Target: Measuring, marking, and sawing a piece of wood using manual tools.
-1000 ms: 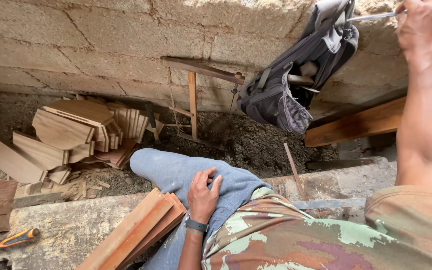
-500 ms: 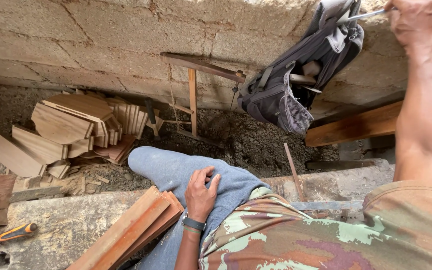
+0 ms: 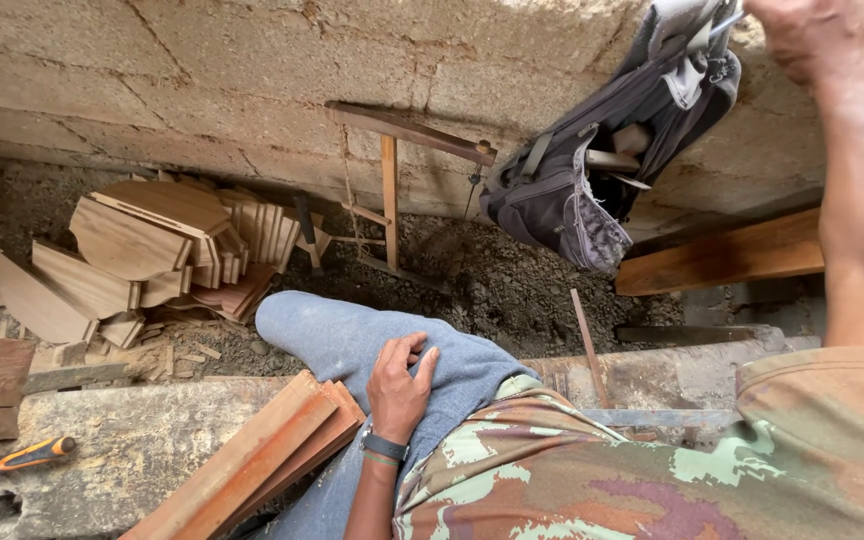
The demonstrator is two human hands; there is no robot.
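So the right hand [image 3: 802, 30] is up at the far right, at the top of the dark bag [image 3: 602, 170] that hangs against the block wall [image 3: 202, 70]. The fingers are cut off by the frame edge, so I can't tell if the grip is pinched on the bag's top or just resting there. The bag looks unzipped, with a pale wooden handle poking out of its middle (a tool, I'd guess).

The left hand [image 3: 399, 385] lies flat on the knee [image 3: 352, 335], fingers loosely spread, holding nothing. Just left of it, a stack of reddish planks [image 3: 262, 455] sits on the near concrete ledge [image 3: 132, 440].

Progress-wise, my read is the bag is only being reached into; nothing's out of it, and the planks look untouched. A heap of cut pale boards [image 3: 142, 250] lies on the dirt at far left, so some cutting appears done. A wooden frame saw [image 3: 392, 190] leans on the wall, and an orange-handled tool [image 3: 27, 458] lies near left.

No packages, labels or signs that I can see.
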